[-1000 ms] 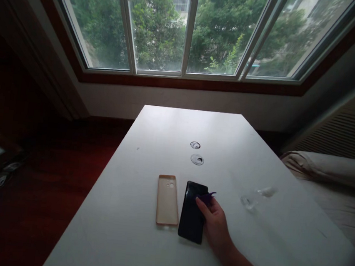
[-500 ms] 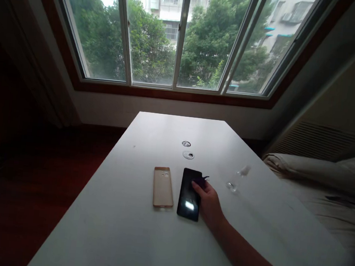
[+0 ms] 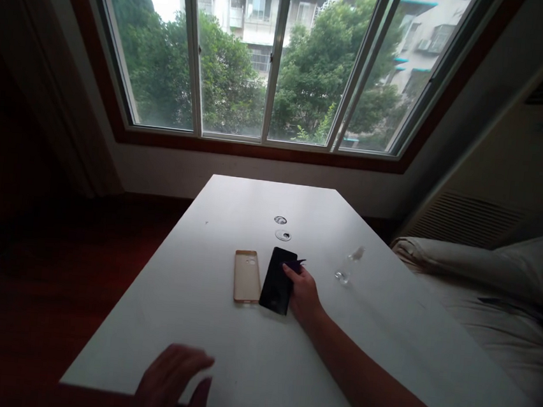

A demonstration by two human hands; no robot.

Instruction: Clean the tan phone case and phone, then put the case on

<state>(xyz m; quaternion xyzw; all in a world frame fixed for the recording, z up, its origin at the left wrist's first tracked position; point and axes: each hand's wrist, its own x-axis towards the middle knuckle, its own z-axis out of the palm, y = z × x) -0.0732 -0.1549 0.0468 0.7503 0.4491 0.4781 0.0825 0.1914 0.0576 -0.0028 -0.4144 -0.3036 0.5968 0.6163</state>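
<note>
A black smartphone [image 3: 277, 287] is gripped along its right edge by my right hand [image 3: 305, 293], thumb over the screen. Pinched under the same thumb is a small dark cloth [image 3: 295, 265], mostly hidden by the fingers. Just left of the phone lies a tan phone case [image 3: 247, 278], its camera cutouts at the far end; the phone's lower left corner comes close to it. My left hand [image 3: 175, 376] is over the near edge of the table, somewhat blurred, its fingers and thumb apart with nothing between them.
Two round stickers or discs [image 3: 282, 235] lie beyond the phone on the white table [image 3: 237, 360]. To the right is a small clear spray bottle [image 3: 345, 271] on its side. A bed or sofa with a cover [image 3: 464, 292] borders the table's right side.
My left hand has come into view at the bottom. The phone in my right hand has tilted and come nearer the case. The camera view has shifted slightly.
</note>
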